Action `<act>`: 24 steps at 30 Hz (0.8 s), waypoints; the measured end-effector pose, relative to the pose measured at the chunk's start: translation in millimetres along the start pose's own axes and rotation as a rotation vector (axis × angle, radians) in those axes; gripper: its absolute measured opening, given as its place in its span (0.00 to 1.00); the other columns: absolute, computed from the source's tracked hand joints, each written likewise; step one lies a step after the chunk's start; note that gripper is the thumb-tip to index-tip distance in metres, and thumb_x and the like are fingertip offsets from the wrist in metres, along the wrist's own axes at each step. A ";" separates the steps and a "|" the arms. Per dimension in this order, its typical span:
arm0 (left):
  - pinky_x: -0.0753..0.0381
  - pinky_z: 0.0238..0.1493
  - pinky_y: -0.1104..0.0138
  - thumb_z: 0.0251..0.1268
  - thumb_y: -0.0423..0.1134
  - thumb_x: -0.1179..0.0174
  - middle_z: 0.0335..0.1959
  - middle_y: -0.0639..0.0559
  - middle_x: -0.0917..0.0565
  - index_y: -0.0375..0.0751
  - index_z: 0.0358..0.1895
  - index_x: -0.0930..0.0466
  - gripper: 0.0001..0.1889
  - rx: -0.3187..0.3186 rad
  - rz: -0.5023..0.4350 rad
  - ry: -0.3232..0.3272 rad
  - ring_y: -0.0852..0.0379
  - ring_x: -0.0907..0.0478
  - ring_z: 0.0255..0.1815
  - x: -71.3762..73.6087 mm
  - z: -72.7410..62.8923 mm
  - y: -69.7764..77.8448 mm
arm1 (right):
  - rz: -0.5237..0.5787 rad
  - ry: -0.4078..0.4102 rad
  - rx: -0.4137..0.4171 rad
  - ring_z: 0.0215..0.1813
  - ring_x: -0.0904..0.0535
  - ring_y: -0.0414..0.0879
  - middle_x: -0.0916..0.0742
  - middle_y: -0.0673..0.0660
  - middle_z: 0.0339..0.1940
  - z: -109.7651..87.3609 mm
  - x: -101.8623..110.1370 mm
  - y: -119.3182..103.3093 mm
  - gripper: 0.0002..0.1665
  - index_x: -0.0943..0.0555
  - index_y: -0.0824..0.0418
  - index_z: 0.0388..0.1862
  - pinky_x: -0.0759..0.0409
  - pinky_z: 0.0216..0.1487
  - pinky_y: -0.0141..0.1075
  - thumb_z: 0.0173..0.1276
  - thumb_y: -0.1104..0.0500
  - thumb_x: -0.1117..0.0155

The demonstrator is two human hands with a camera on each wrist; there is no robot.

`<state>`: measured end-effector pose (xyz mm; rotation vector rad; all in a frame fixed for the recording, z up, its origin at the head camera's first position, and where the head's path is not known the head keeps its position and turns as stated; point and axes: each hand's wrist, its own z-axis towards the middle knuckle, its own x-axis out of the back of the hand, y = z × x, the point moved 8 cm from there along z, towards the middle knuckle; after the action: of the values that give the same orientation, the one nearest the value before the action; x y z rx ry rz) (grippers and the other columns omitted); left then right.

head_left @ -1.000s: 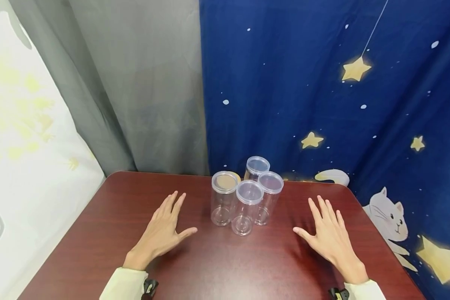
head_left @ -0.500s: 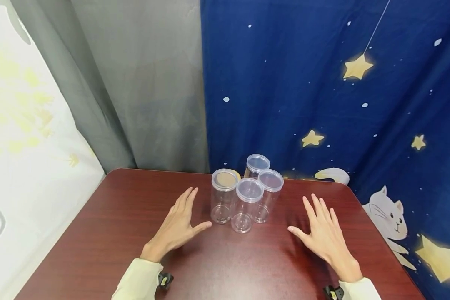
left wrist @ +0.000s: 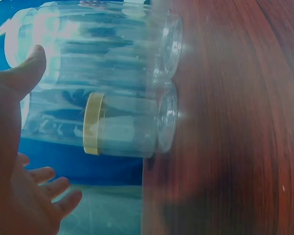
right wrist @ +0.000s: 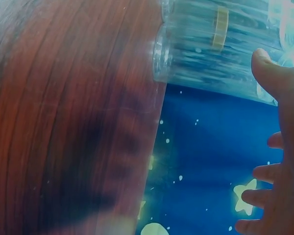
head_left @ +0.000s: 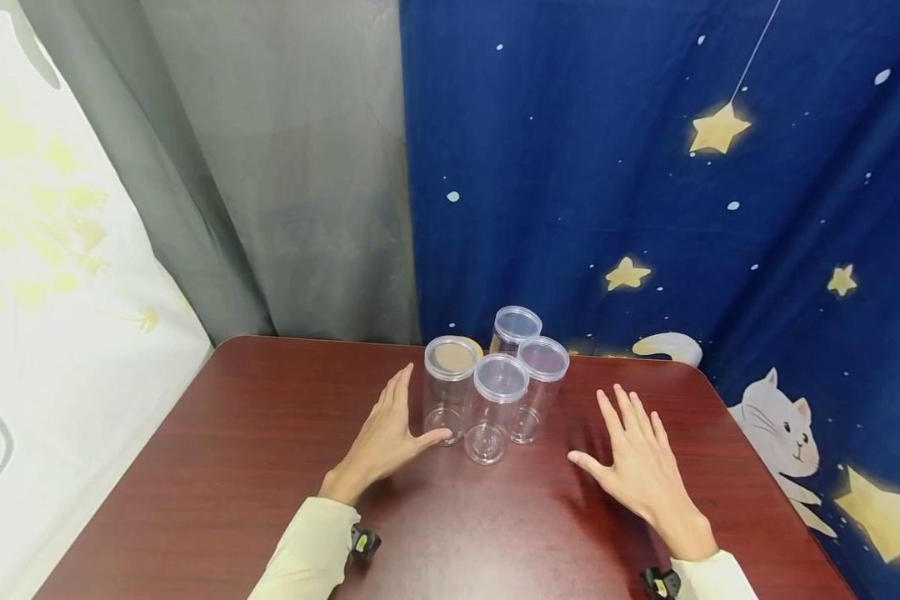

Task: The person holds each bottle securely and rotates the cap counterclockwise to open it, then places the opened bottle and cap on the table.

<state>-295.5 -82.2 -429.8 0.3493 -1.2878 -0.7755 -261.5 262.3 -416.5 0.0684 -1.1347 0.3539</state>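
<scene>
Several clear plastic jars with translucent lids stand upright in a tight cluster on the table, seen in the head view: a left jar [head_left: 441, 396], a front jar [head_left: 492, 421], a right jar [head_left: 545, 390] and a back jar [head_left: 517, 327]. Behind them is a shorter jar [left wrist: 130, 128] with a yellow lid, plainest in the left wrist view. My left hand [head_left: 384, 435] is beside the left jar, fingers extended and thumb overlapping its base in the head view. Apart from the cluster, on its right, my right hand [head_left: 645, 471] hovers with fingers spread, holding nothing.
The dark red wooden table [head_left: 255, 433] has rounded far corners. Behind it hang a grey curtain [head_left: 315, 183] and a blue star-patterned curtain [head_left: 570, 167]. White patterned cloth [head_left: 52, 375] borders the left side. Black devices sit on both wrists.
My left hand has moved right and slightly forward, up to the left jar. The right hand has drifted a little left toward the cluster. The jars stand where they were.
</scene>
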 end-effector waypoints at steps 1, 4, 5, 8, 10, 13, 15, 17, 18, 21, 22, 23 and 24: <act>0.40 0.72 0.43 0.48 0.66 0.29 0.78 0.41 0.45 0.44 0.80 0.58 0.62 0.009 -0.009 0.000 0.43 0.44 0.78 -1.4 1.3 0.4 | 0.001 0.003 0.002 0.76 0.44 0.67 0.36 0.67 0.76 0.4 0.0 -0.5 0.60 0.40 0.59 0.77 0.46 0.70 0.66 0.54 0.30 0.31; 0.40 0.72 0.44 0.49 0.62 0.27 0.78 0.42 0.45 0.44 0.80 0.57 0.61 0.023 -0.043 0.004 0.44 0.44 0.78 -5.1 4.8 1.4 | 0.001 0.015 0.006 0.77 0.44 0.66 0.35 0.67 0.76 1.7 0.5 -2.7 0.60 0.40 0.58 0.77 0.46 0.70 0.65 0.53 0.31 0.30; 0.40 0.73 0.45 0.49 0.60 0.26 0.78 0.42 0.44 0.44 0.80 0.57 0.61 0.025 -0.053 0.007 0.44 0.44 0.77 -6.5 5.9 1.3 | 0.006 0.019 0.007 0.77 0.44 0.66 0.35 0.66 0.76 2.1 0.9 -3.9 0.60 0.40 0.58 0.77 0.45 0.70 0.65 0.53 0.31 0.30; 0.39 0.72 0.45 0.49 0.56 0.25 0.77 0.40 0.43 0.41 0.79 0.56 0.60 0.020 -0.078 0.020 0.43 0.42 0.77 -10.0 7.9 1.9 | 0.020 0.026 0.016 0.76 0.43 0.66 0.35 0.66 0.76 2.8 1.4 -7.8 0.60 0.39 0.59 0.77 0.43 0.69 0.65 0.52 0.32 0.28; 0.37 0.71 0.46 0.49 0.55 0.24 0.76 0.39 0.41 0.40 0.79 0.56 0.60 0.020 -0.089 0.031 0.43 0.40 0.76 -12.3 8.6 1.8 | 0.033 0.019 0.022 0.76 0.43 0.66 0.35 0.67 0.76 3.0 0.7 -10.6 0.61 0.40 0.59 0.77 0.42 0.69 0.65 0.52 0.32 0.28; 0.35 0.70 0.45 0.48 0.54 0.24 0.75 0.38 0.40 0.39 0.79 0.55 0.60 0.022 -0.117 0.042 0.42 0.38 0.74 -15.7 10.0 1.8 | 0.047 0.012 0.029 0.76 0.43 0.66 0.35 0.67 0.76 3.0 0.2 -14.4 0.61 0.41 0.59 0.78 0.41 0.69 0.64 0.53 0.33 0.28; 0.35 0.70 0.45 0.48 0.54 0.24 0.76 0.39 0.40 0.40 0.79 0.55 0.60 0.041 -0.141 0.041 0.42 0.38 0.74 -18.3 11.0 1.0 | 0.055 0.008 0.033 0.76 0.43 0.66 0.36 0.66 0.77 2.8 -0.3 -16.9 0.61 0.41 0.59 0.78 0.41 0.70 0.62 0.54 0.33 0.28; 0.36 0.70 0.45 0.48 0.53 0.24 0.76 0.40 0.41 0.40 0.79 0.55 0.60 0.054 -0.174 0.040 0.42 0.38 0.75 -20.3 12.7 0.5 | 0.062 0.011 0.038 0.76 0.42 0.66 0.36 0.66 0.77 3.2 -0.4 -19.4 0.61 0.42 0.60 0.78 0.40 0.70 0.61 0.54 0.33 0.28; 0.36 0.70 0.45 0.48 0.53 0.23 0.76 0.40 0.41 0.41 0.79 0.55 0.60 0.062 -0.187 0.040 0.43 0.38 0.75 -21.3 13.6 0.1 | 0.065 0.014 0.041 0.76 0.41 0.65 0.36 0.66 0.77 3.5 -0.5 -20.9 0.61 0.42 0.60 0.78 0.40 0.70 0.61 0.54 0.34 0.28; 0.37 0.71 0.45 0.47 0.53 0.23 0.76 0.41 0.41 0.41 0.79 0.54 0.60 0.078 -0.235 0.046 0.43 0.38 0.75 -22.7 16.1 0.0 | 0.074 0.023 0.046 0.76 0.40 0.64 0.35 0.65 0.77 5.0 -0.7 -25.6 0.61 0.43 0.60 0.78 0.39 0.70 0.60 0.54 0.33 0.28; 0.37 0.71 0.45 0.47 0.52 0.22 0.76 0.40 0.40 0.41 0.78 0.54 0.60 0.077 -0.250 0.049 0.43 0.38 0.75 -23.6 16.9 0.4 | 0.078 0.026 0.047 0.76 0.40 0.64 0.35 0.65 0.77 5.2 -0.4 -27.1 0.62 0.43 0.60 0.78 0.38 0.69 0.60 0.54 0.33 0.28; 0.37 0.71 0.45 0.46 0.52 0.22 0.76 0.39 0.40 0.40 0.78 0.53 0.60 0.077 -0.262 0.052 0.43 0.37 0.74 -24.6 17.5 0.7 | 0.081 0.029 0.048 0.76 0.40 0.64 0.35 0.65 0.77 5.2 -0.4 -28.8 0.62 0.43 0.61 0.78 0.38 0.69 0.60 0.54 0.33 0.28; 0.37 0.71 0.45 0.46 0.52 0.22 0.75 0.38 0.39 0.39 0.78 0.53 0.60 0.076 -0.272 0.054 0.42 0.37 0.74 -25.3 17.8 1.3 | 0.086 0.031 0.047 0.76 0.40 0.63 0.35 0.65 0.76 5.2 -0.5 -30.2 0.62 0.43 0.61 0.78 0.38 0.69 0.60 0.54 0.33 0.28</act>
<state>-313.9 -60.7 -442.5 0.6118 -1.2354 -0.9401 -256.9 232.4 -411.0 0.0554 -1.1012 0.4568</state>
